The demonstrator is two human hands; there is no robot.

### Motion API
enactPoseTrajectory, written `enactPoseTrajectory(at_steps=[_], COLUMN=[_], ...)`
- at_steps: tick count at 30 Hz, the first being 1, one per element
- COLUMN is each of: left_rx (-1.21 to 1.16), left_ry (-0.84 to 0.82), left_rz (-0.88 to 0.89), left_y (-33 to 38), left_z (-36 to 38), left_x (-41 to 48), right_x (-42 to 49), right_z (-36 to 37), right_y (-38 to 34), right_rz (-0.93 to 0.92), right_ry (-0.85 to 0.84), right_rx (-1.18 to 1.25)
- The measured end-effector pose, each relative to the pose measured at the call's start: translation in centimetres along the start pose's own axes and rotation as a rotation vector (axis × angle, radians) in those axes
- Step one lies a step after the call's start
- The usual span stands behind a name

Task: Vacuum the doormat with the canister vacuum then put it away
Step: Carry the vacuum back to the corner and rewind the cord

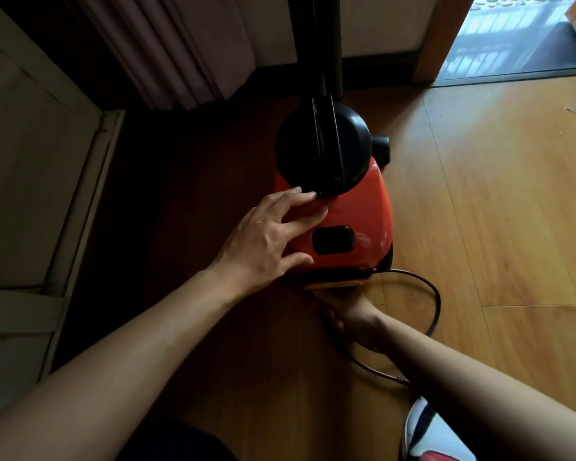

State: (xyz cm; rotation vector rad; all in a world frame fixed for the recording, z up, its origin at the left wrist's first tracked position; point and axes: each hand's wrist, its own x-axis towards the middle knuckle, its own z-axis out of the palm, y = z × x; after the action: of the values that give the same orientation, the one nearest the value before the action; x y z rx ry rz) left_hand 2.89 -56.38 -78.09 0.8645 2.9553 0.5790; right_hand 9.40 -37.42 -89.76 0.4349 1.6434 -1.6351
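A curtain (180, 51) hangs over the floor's (512, 211) far left edge. The left hand (266, 241) rests flat on the orange vacuum (356, 211), fingers spread wide and holding nothing. The vacuum stands on the floor near its far edge. The right hand (356, 319) reaches under the vacuum's near end; I cannot tell its grip. A black cord (436, 304) loops beside it, with a shoe (436, 434) at the near edge.
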Motion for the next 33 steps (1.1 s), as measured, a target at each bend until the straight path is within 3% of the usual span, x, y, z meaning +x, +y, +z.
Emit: enactPoseTrajectory(at_steps=[5,8,14,21,27,33], left_rx=[0.001,0.007,0.009,0.011,0.029,0.049], left_ry=[0.003,0.006,0.013,0.016,0.019,0.029], left_rz=[0.016,0.020,0.026,0.027,0.038,0.038], left_y=[-0.1,-0.2,-0.1,-0.2,-0.2,-0.2], left_z=[0.1,0.2,0.2,0.5,0.6,0.8], left_x=[0.1,0.1,0.1,0.1,0.0,0.0], right_x=[-1.2,-1.8,-2.3,-5.1,-7.8,-10.3], right_z=[-5.1,-7.5,-10.3,-9.5,-9.2,-8.2], right_y=[-1.1,-1.5,-3.5,-5.4,-7.8,-10.1], right_rz=[-0.078,-0.046,-0.085,-0.010,0.068,0.014], right_ry=[0.008,-0.021,0.144,0.112,0.077,0.055], right_rx=[-0.044,-0.237,-0.613,-0.240,-0.325,-0.158])
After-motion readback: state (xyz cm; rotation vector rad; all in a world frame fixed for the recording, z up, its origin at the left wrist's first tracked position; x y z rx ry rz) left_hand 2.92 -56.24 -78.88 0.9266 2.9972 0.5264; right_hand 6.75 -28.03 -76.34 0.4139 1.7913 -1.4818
